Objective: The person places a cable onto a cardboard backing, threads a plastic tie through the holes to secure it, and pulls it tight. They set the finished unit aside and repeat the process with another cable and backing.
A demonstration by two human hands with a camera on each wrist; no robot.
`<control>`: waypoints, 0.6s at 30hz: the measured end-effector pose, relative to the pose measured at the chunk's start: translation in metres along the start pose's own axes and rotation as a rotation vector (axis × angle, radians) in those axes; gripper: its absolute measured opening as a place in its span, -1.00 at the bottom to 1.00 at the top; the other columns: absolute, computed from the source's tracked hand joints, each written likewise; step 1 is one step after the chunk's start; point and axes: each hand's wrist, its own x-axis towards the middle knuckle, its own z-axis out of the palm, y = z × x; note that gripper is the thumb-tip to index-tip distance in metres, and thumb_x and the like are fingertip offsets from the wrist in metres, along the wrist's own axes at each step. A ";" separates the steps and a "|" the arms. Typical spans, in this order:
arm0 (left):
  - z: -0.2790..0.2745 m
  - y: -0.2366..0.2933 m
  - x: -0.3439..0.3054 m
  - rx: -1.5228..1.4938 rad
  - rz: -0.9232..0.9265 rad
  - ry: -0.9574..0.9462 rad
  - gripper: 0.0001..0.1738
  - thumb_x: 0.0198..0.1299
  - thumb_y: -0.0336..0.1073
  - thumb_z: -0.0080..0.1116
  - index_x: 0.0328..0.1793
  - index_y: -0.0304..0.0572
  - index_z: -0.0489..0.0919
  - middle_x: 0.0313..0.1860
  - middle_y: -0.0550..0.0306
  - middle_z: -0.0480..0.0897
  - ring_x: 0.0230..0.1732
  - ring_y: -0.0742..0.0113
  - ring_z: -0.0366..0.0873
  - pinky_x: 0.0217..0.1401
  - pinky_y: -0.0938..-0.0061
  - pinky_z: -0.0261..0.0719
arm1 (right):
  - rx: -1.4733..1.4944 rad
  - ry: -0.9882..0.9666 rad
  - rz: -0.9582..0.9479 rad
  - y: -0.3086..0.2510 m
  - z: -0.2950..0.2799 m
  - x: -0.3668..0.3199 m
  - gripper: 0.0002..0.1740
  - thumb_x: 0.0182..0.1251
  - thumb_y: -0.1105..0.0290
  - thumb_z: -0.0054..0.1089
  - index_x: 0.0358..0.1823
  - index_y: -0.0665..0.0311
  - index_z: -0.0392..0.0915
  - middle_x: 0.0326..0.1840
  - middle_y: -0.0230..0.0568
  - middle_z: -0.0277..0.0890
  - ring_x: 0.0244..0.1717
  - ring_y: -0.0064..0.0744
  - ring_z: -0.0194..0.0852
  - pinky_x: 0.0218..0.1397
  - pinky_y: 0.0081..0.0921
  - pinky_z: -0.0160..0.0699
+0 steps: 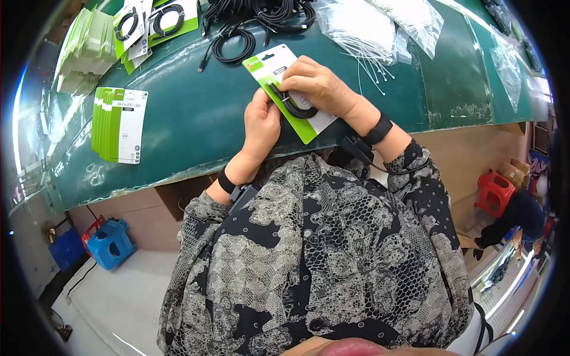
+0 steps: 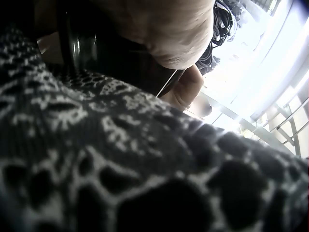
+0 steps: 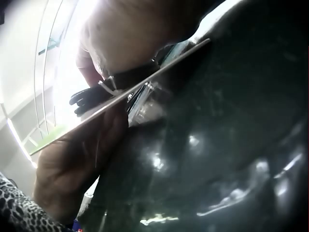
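Observation:
A green-and-white packaging card (image 1: 303, 131) is held slanted over the table's near edge, with a coiled black cable (image 1: 306, 111) on its face. My left hand (image 1: 262, 123) grips the card by its left side, its fingers partly hidden beneath. My right hand (image 1: 320, 86) lies over the card's upper face, its bent fingers pinching the cable near the coil's top. In the right wrist view the card (image 3: 116, 99) appears edge-on, with a white cable tie (image 3: 110, 87) at the black cable (image 3: 83, 100). The left wrist view mostly shows sleeve and part of the left hand (image 2: 166, 34).
A stack of printed cards (image 1: 131, 127) lies at left on the green table (image 1: 190, 130). Behind it stand more cards (image 1: 89, 50) and carded cables (image 1: 169, 21). Loose black cables (image 1: 234, 44) and white cable ties (image 1: 373, 68) in plastic bags lie at the back.

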 end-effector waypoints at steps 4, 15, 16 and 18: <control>-0.002 0.002 -0.003 -0.027 -0.046 -0.016 -0.73 0.18 -0.56 -0.02 0.03 -0.33 0.47 -0.22 -0.05 0.65 -0.24 0.25 0.63 -0.18 0.44 0.54 | -0.020 0.022 -0.025 0.000 0.005 -0.004 -0.69 -0.03 0.70 0.14 -0.24 0.21 0.58 -0.20 -0.28 0.53 -0.07 -0.19 0.47 -0.03 -0.38 0.51; -0.002 0.003 0.001 0.018 0.014 -0.053 -0.71 0.21 -0.53 -0.03 0.08 -0.32 0.45 -0.17 0.01 0.65 -0.13 0.32 0.60 -0.11 0.49 0.52 | -0.266 0.086 0.301 -0.034 0.010 0.010 -0.79 0.08 0.46 0.23 -0.21 0.24 0.53 -0.15 -0.22 0.47 -0.02 -0.14 0.38 0.17 -0.30 0.24; -0.003 0.001 0.002 -0.013 -0.030 -0.062 -0.72 0.23 -0.53 -0.04 0.08 -0.31 0.46 -0.16 0.02 0.65 -0.11 0.33 0.60 -0.09 0.51 0.52 | -0.238 0.067 0.329 -0.034 0.018 0.011 -0.77 0.08 0.45 0.23 -0.19 0.24 0.52 -0.13 -0.19 0.46 -0.02 -0.14 0.38 0.17 -0.30 0.23; -0.007 -0.001 0.004 -0.069 -0.113 -0.086 -0.73 0.27 -0.52 -0.05 0.09 -0.29 0.46 -0.13 0.05 0.64 -0.07 0.35 0.58 -0.07 0.54 0.51 | -0.213 0.058 0.360 -0.030 0.018 0.011 -0.75 0.08 0.44 0.24 -0.17 0.24 0.51 -0.10 -0.17 0.45 -0.02 -0.13 0.37 0.17 -0.31 0.22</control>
